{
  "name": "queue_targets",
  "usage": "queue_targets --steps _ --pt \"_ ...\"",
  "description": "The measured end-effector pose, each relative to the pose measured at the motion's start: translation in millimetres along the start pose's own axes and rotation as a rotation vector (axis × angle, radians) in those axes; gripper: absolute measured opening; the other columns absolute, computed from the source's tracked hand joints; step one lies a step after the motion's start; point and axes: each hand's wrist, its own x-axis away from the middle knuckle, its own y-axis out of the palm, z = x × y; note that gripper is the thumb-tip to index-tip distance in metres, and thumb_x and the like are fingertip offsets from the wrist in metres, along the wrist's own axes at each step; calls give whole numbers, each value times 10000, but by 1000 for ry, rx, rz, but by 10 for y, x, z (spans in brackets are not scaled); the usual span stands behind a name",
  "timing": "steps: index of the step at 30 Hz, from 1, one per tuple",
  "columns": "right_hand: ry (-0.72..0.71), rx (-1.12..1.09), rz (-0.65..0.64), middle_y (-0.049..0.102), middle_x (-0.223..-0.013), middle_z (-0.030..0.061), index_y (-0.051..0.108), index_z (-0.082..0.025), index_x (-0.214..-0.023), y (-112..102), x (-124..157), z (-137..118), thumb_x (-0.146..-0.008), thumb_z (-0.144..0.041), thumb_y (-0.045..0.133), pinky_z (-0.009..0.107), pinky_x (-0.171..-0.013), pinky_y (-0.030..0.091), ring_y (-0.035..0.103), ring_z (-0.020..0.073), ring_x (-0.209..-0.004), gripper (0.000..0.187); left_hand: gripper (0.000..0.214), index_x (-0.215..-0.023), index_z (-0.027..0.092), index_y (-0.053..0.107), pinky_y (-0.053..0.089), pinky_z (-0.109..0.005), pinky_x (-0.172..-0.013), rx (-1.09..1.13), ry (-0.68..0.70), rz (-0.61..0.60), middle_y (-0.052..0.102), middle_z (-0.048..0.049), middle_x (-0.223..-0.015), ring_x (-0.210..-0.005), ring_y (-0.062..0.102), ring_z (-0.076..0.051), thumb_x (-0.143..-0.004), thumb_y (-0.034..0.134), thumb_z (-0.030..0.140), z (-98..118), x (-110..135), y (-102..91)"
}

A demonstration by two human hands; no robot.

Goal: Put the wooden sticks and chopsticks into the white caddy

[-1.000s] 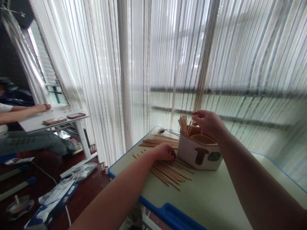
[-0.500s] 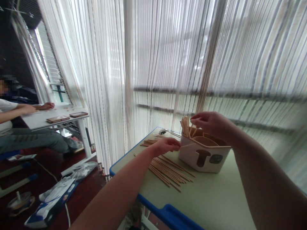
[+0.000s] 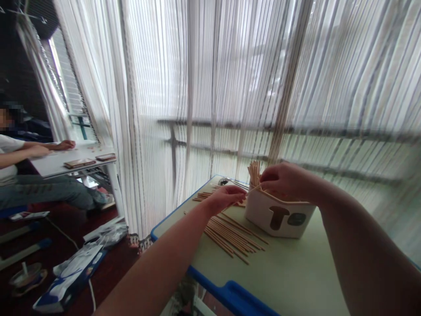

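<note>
My left hand point(image 3: 227, 197) is closed in a pinch over the table, just left of a white storage box point(image 3: 258, 215). A thin wooden chopstick point(image 3: 254, 190) slants from its fingers up towards the box rim. At that rim my right hand point(image 3: 284, 181) is closed, its fingertips at the chopstick's far end; the fingers partly hide one another. Upright in the box's left corner stands a bunch of chopsticks point(image 3: 254, 170). Several loose chopsticks point(image 3: 232, 235) lie side by side below my left hand, with more chopsticks point(image 3: 202, 196) behind it. The box's inside is mostly hidden.
The pale green table point(image 3: 296, 272) has a blue edge point(image 3: 210, 285). Metal utensils point(image 3: 226, 181), perhaps ladles, lie behind the box. Sheer curtains point(image 3: 230, 79) hang beyond. At left, a person point(image 3: 9, 153) sits at a white table point(image 3: 52, 166); a box point(image 3: 69, 276) lies on the floor.
My right hand has come down to the box rim and covers more of its inside. The chopstick in my left hand now tilts up to my right fingertips; my left hand has barely moved.
</note>
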Motion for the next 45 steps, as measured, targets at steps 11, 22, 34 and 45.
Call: queue_targets --steps 11,22,34,45 --pt "98 250 106 616 -565 30 640 -197 -602 -52 -58 127 -794 -350 509 271 -503 329 492 120 -479 278 417 -881 93 676 414 -247 -669 24 -56 -2 640 -51 -739 -691 581 -108 -661 758 438 21 28 -28" --pt "410 -57 377 620 -515 37 676 -151 -688 -416 84 476 -789 -311 528 257 -457 377 515 118 -436 240 230 -880 126 655 446 -207 -568 302 -85 125 644 -24 -696 -609 610 -98 -736 703 298 56 -28 -116" --pt "279 -259 813 696 -748 61 676 -175 -844 -419 113 336 -747 -250 571 235 -465 467 644 148 -588 161 224 -902 136 664 480 -217 -580 309 -78 117 667 -27 -759 -643 634 -104 -695 746 168 66 3 -125" --pt "31 -7 1258 702 -852 95 663 -172 -989 -534 292 373 -870 -287 473 250 -523 501 663 138 -640 252 304 -893 118 675 442 -205 -568 223 -131 81 641 -30 -728 -645 608 -94 -666 773 296 67 9 -93"
